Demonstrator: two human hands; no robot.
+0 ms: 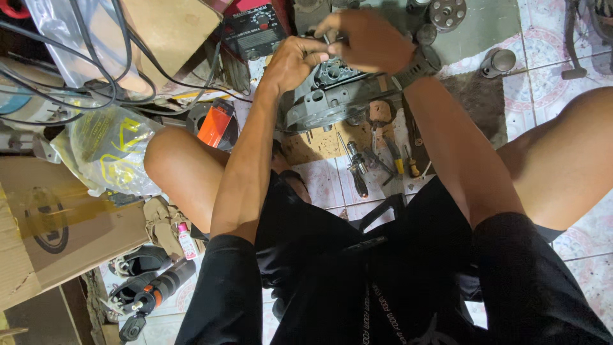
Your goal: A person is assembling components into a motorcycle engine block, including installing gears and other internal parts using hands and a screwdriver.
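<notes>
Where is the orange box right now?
In the head view the orange box lies on the floor left of centre, just left of the person's left forearm, between the grey engine part and the clear plastic bag.

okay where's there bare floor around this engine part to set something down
Bare tile lies right of the grey engine casing, between the metal cylinder and the dark mat. A smaller patch sits between the knees, left of the screwdrivers. The left side is crowded: cables, cardboard box, plastic bags.

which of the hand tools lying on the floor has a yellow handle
The small screwdriver between the black-handled screwdriver and the dark mat; the other tools there have black or metal handles.
</notes>
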